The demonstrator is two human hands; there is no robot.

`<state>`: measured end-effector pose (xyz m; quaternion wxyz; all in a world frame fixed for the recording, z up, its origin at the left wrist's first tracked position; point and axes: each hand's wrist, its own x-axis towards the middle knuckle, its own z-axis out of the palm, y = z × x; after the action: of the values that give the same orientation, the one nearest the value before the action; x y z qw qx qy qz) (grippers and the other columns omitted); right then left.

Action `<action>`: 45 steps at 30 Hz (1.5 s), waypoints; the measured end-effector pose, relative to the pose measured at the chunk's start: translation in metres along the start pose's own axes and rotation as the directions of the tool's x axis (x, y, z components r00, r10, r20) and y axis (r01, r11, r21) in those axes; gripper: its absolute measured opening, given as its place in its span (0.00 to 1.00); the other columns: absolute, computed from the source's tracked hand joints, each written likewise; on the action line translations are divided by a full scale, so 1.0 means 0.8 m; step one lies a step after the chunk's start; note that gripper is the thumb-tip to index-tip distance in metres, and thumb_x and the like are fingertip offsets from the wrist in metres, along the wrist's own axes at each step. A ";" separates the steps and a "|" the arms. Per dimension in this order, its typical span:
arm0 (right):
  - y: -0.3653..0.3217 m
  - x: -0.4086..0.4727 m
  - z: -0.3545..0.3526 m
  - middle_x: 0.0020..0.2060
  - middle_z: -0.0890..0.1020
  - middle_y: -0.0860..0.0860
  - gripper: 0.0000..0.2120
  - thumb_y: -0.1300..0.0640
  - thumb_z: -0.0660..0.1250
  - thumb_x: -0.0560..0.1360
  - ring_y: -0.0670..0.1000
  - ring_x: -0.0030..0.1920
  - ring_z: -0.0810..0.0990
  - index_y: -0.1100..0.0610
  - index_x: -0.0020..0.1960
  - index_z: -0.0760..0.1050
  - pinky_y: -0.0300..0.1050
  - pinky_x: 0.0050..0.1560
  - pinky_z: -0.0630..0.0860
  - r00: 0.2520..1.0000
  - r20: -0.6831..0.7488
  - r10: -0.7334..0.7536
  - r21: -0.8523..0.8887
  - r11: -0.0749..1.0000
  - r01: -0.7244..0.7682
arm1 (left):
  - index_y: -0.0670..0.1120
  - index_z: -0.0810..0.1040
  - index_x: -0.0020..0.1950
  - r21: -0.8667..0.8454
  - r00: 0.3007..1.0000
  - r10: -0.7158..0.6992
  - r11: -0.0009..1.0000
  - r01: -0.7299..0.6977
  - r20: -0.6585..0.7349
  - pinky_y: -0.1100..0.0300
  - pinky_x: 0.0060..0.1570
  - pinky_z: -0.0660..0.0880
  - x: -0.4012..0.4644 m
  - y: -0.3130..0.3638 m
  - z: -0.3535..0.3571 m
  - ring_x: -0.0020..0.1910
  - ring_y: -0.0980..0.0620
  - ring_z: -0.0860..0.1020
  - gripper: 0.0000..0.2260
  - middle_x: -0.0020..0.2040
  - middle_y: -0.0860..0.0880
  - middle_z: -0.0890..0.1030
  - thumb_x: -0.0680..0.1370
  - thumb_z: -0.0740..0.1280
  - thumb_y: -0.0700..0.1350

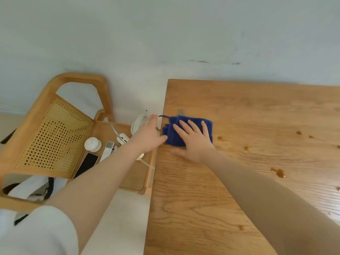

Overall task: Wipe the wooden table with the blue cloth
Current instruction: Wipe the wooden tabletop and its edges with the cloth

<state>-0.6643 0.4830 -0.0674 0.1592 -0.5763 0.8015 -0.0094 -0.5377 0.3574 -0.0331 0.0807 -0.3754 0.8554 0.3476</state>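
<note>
A folded blue cloth (173, 134) lies on the wooden table (248, 111) close to its left edge. My right hand (193, 139) presses flat on the cloth with fingers spread and straight. My left hand (149, 134) is held open just off the table's left edge, fingers straight, its thumb reaching toward the cloth's left side. Several brown liquid spots (277, 173) mark the table to the right of the cloth.
A wooden chair (55, 126) with a cane back stands left of the table. On its seat lie a phone (86, 165), a white remote (107, 150), a white round lid (93, 144) and a white device with a cable (139, 122). A pale wall is behind.
</note>
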 end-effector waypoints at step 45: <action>0.090 0.177 -0.023 0.75 0.59 0.50 0.23 0.40 0.49 0.79 0.56 0.74 0.55 0.41 0.73 0.56 0.57 0.73 0.45 0.989 -0.146 0.016 -0.090 0.996 -0.029 | 0.42 0.42 0.77 0.542 0.981 0.001 0.833 -0.107 0.193 0.54 0.72 0.53 0.063 0.010 0.002 0.75 0.49 0.51 0.58 0.77 0.50 0.39 0.61 0.73 0.64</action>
<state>-0.7755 0.3730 -0.0990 0.0740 -0.5717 0.8170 -0.0127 -0.5788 0.3330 -0.0500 0.2542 -0.2780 0.9182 0.1226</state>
